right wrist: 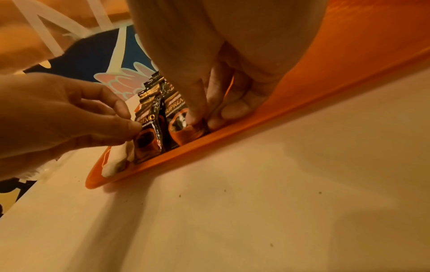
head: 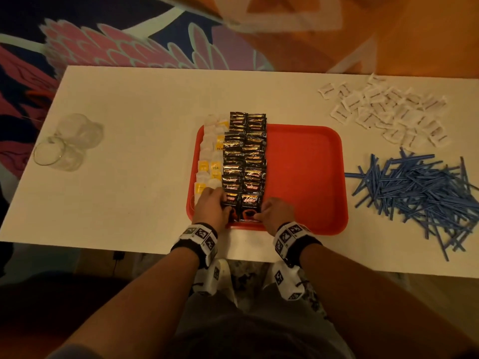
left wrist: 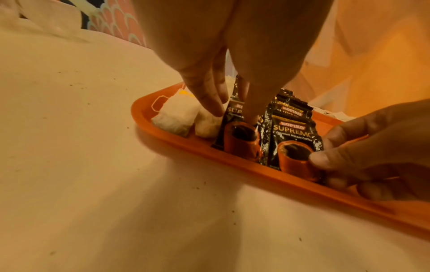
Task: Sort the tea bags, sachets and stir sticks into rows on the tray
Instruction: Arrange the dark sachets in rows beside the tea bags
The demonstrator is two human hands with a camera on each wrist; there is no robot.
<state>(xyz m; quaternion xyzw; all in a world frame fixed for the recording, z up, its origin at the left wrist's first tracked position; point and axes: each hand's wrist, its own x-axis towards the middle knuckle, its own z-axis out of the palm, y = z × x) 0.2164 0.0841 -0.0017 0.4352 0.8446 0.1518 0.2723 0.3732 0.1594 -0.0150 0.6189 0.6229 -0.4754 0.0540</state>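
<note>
- Spanning most of the head view, a white table [head: 129, 151] carries everything.
- A red tray [head: 305, 177] sits at the table's near edge; its right half is bare.
- Blue stir sticks [head: 420, 193] lie heaped on the table right of the tray.
- White sachets [head: 383, 110] are scattered beyond the sticks.
- Two rows of black coffee sachets [head: 245, 156] run overlapping down the tray's left half, with tea bags [head: 211, 156] in rows just left of them.
- Clear cups [head: 70, 141] lie at the table's left.
- The left hand [head: 211, 207] has thumb and fingers closed on the nearest left-row sachet [left wrist: 235, 128].
- The right hand [head: 276, 213], fingers curled, pinches the nearest right-row sachet [left wrist: 295, 145] with its thumb on top.
</note>
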